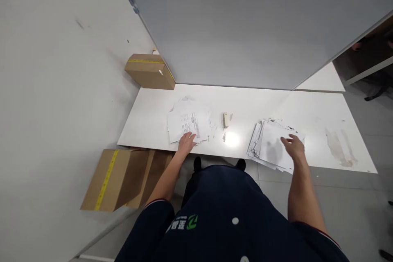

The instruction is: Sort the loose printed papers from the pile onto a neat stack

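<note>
On the left part of the white table lies a stack of printed paper sheets point(181, 119), its top sheet bearing dark text and a stamp-like mark. My left hand point(186, 143) rests at the near edge of that stack, fingers stretched out over the paper. To the right is a messier pile of papers point(270, 147), its sheets fanned out and the top one mostly blank. My right hand point(293, 145) hovers over the right side of this pile with thumb and fingers apart and nothing between them. A small cream-coloured block point(225, 120) lies between the two piles.
A whiteboard-like panel point(233, 37) rises along the back of the white table point(319, 110). A taped cardboard box point(150, 74) stands at the back left corner. More cardboard boxes point(107, 180) sit below the left end. Brownish smears mark the table's right end.
</note>
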Demonstrator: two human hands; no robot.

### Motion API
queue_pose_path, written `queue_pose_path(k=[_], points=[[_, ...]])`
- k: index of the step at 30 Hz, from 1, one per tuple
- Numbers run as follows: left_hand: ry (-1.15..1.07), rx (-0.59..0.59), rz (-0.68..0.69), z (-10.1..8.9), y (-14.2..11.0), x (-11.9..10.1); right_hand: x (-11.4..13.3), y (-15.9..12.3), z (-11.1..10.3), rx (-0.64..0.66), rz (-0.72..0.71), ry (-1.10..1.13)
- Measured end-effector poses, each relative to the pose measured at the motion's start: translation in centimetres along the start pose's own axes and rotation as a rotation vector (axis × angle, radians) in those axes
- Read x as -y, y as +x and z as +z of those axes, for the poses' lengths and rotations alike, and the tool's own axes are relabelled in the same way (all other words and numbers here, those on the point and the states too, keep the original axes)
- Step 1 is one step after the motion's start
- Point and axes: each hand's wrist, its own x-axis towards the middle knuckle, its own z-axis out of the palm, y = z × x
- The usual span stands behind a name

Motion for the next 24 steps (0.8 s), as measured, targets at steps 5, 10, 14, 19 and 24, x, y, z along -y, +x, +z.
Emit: queue_pose_path(k=[5,10,14,19,24], points=[[-0.103,0.002,0.038,-0.5,0.3,1.2,5.5,-3.2,4.7,0.134,-0.304,-0.009],[-0.171,-0.131,0.020,-1.1,0.0,0.5,9.8,-6.2,9.4,0.366,-0.462,0.102],[-0.227,-0.292,0.072,-1.5,-1.5,-2.5,12.5,-8.6,12.5,0.855,-0.230,0.539],[-0.178,-0.131,0.475,-0.7,-3.6,-6.7,14.1,-9.1,15.6,1.190,0.027,0.815],[-0.157,-0.176,0.473,1.2,-3.2,-7.4,12.7,-7.5,17.6,0.884,0.080,0.724]])
